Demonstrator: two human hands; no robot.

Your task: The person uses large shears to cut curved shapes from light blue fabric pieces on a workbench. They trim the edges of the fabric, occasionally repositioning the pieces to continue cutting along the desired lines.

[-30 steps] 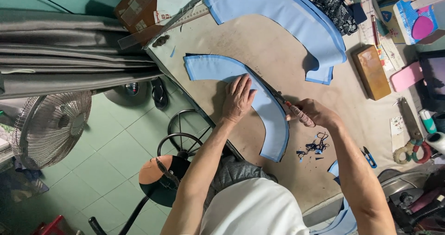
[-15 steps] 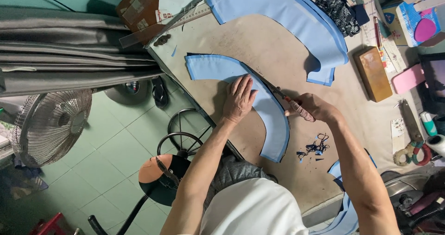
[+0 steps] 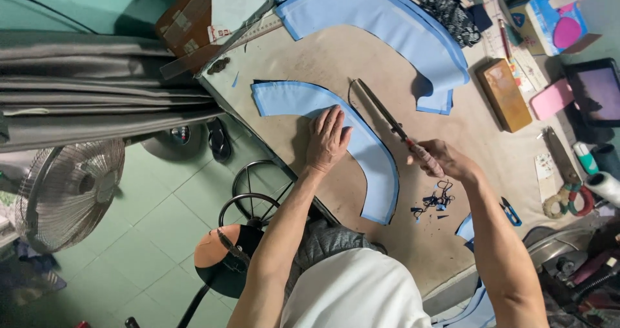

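- The curved light-blue fabric piece [image 3: 361, 144] lies flat on the tan worktop [image 3: 336, 63], arcing from beyond your left fingertips round to a point nearer you than your right hand.
- Your left hand [image 3: 327, 139] presses on it palm down, fingers [image 3: 332, 118] spread flat and gripping nothing.
- Your right hand [image 3: 445, 160] sits just right of the fabric's outer edge, fingers curled tight around the handles of long tailor's shears [image 3: 387, 116]. The blades run away from your knuckles, up and to the left, along that outer edge.
- Just nearer you than your right hand lies a small heap of dark thread scraps [image 3: 434, 202], with blue thread snips [image 3: 510, 211] right of them.
- Well beyond the shears' tip, a larger stack of curved blue fabric [image 3: 387, 18] rests across the far worktop.
- Far right of your right hand lie a brown box [image 3: 505, 95] and a pink case [image 3: 551, 98].
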